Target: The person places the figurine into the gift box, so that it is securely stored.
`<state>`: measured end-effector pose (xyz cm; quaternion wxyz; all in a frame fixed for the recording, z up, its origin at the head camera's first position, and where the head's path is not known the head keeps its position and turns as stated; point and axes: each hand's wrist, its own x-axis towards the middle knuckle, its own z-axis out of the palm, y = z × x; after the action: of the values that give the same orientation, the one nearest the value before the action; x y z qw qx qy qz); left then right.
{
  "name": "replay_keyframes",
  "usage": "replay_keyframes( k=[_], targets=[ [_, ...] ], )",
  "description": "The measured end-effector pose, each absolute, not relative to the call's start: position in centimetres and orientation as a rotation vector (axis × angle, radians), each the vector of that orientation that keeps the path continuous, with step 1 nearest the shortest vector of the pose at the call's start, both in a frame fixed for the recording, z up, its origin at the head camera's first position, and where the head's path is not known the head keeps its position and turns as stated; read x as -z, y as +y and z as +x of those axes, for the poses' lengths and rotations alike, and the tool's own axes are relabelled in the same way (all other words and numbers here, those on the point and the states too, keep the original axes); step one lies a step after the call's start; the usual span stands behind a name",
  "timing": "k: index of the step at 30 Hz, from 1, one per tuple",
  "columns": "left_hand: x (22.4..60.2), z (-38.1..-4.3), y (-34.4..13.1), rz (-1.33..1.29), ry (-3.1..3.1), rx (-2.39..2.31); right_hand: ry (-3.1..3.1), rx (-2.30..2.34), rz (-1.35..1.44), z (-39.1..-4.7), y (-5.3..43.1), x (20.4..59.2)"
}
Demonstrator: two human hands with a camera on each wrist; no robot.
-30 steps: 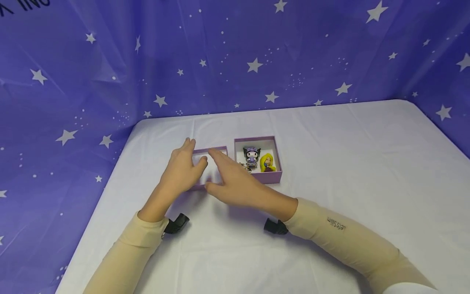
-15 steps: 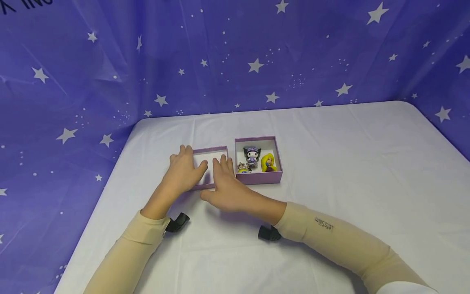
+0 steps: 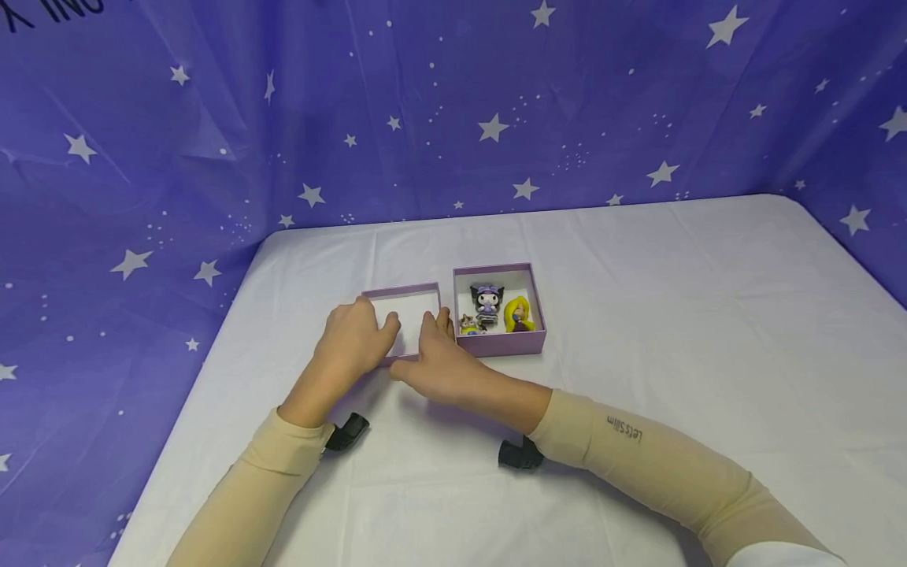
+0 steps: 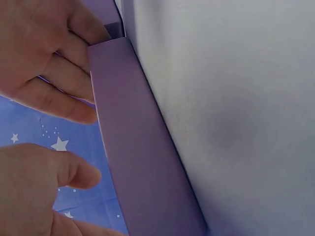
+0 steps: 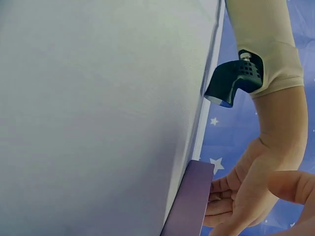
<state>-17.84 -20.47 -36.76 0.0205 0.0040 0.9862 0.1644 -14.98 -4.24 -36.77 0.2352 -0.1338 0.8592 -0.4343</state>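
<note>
A shallow purple box lid (image 3: 402, 290) with a white inside lies hollow side up on the white cloth. My left hand (image 3: 346, 346) is at its left side, fingers bent down by the wall and thumb over the hollow. On the opposite side, my right hand (image 3: 446, 366) has its fingers along the right wall, in the gap before the deeper purple box (image 3: 499, 344); its thumb is near the front corner. In the left wrist view, the lid's front wall (image 4: 133, 128) fills the middle, with the left thumb (image 4: 74, 172) apart from it. Both hands flank the lid.
Inside the deeper box lie a black-eared figure in purple (image 3: 487, 303), a yellow-haired figure (image 3: 520, 315) and a small eared figure (image 3: 468, 324). Black wrist cameras hang under both sleeves. A purple star-printed curtain (image 3: 453, 102) stands behind the table.
My right hand has come down from over the lid to its right wall. My left fingers have bent down at the left wall. The lid and the deeper box stay in place.
</note>
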Motion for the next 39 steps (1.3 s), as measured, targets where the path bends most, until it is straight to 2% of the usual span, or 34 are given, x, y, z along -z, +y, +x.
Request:
replay_keyframes(
  k=[10, 18, 27, 35, 39],
  targets=[
    [34.1, -17.2, -21.5, -0.038, 3.178, -0.603, 2.248, 1.363, -0.362, -15.0, -3.5, 35.1],
    [31.7, -16.0, -20.5, 0.051, 3.368, -1.018, 2.265, 1.561, -0.4, -15.7, -1.0, 31.9],
    [32.7, -15.2, -18.2, 0.236, 3.173, -1.475, 2.438, 1.574, -0.439, -16.8, 3.4, 31.2],
    [33.7, -14.9, -16.2, 0.496, 2.978, -1.761, 2.184, 1.964, -0.563, -17.1, 7.0, 31.9],
    [33.8, -14.6, -14.7, 0.711, 2.795, -2.03, 2.177, 2.024, -0.621, -16.8, 8.7, 31.9]
  ],
)
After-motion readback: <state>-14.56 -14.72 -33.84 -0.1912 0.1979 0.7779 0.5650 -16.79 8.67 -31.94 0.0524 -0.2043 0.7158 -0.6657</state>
